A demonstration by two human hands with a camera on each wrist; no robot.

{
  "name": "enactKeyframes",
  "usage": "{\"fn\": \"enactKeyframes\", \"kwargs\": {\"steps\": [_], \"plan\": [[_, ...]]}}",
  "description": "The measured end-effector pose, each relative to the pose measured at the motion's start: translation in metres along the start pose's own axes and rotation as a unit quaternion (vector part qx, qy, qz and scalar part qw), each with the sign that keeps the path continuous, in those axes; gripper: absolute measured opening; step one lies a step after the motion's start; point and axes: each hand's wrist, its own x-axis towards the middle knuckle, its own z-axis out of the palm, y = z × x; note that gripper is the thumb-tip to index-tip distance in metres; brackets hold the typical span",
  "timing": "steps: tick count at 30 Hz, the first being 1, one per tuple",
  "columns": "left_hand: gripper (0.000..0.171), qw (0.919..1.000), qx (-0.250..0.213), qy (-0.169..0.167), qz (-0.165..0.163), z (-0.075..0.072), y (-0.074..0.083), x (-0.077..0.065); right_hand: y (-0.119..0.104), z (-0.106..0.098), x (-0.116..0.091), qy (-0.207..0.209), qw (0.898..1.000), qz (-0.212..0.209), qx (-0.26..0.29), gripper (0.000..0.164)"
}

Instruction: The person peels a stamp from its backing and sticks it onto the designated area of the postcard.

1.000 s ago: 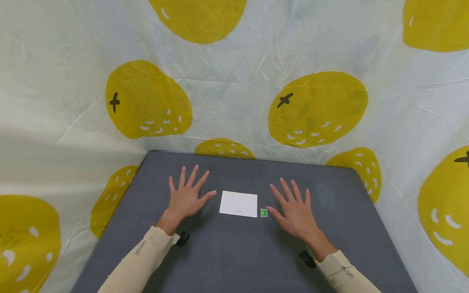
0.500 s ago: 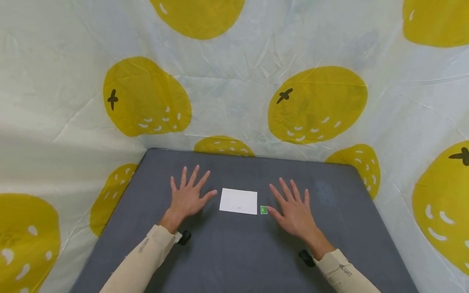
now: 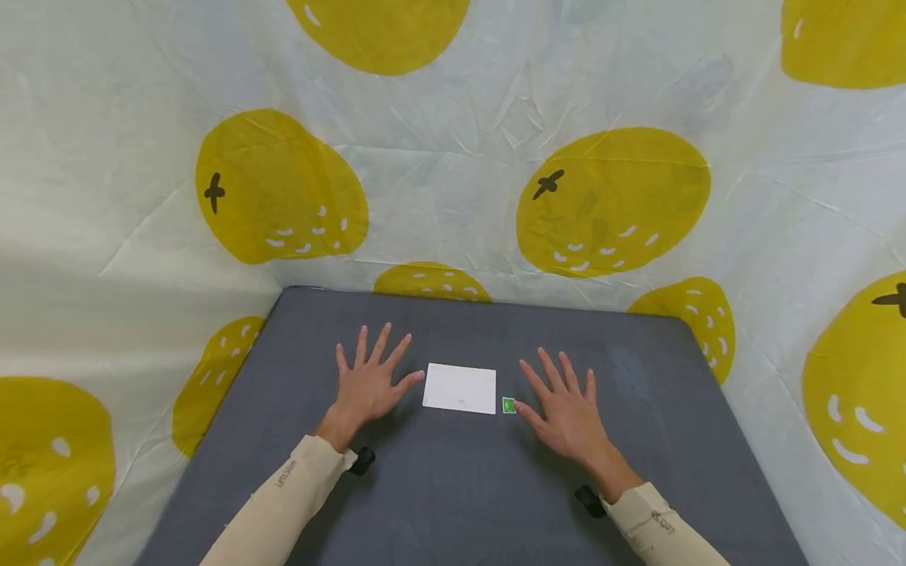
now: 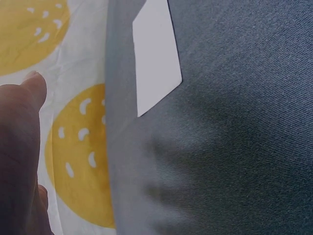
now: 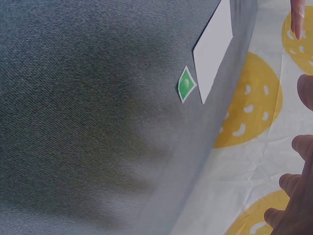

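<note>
While the left hand (image 3: 366,390) and right hand (image 3: 569,418) hover over the bench (image 3: 453,487), fingers spread wide and empty, the step looks like a ready pose, and the next move would seem to call for a thin-edge pinch. Between them lies a white card (image 3: 460,387), its long axis running left to right, with a green stamp (image 3: 509,406) just beside its near right corner, set roughly fore-and-aft
</note>
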Motion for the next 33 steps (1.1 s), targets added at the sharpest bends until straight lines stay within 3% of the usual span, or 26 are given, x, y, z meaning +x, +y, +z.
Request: {"fn": "enactKeyframes", "kwargs": {"steps": [22, 33], "plan": [[0.082, 1.0, 0.004, -0.003, 0.004, 0.018, -0.002, -0.003, 0.005, 0.017, -0.002, -0.013, 1.0, 0.015, 0.009, 0.075], [0.081, 0.9998, -0.001, 0.003, 0.019, 0.029, -0.003, -0.001, 0.006, 0.023, -0.004, 0.002, 1.0, 0.013, 0.006, 0.073]]}}
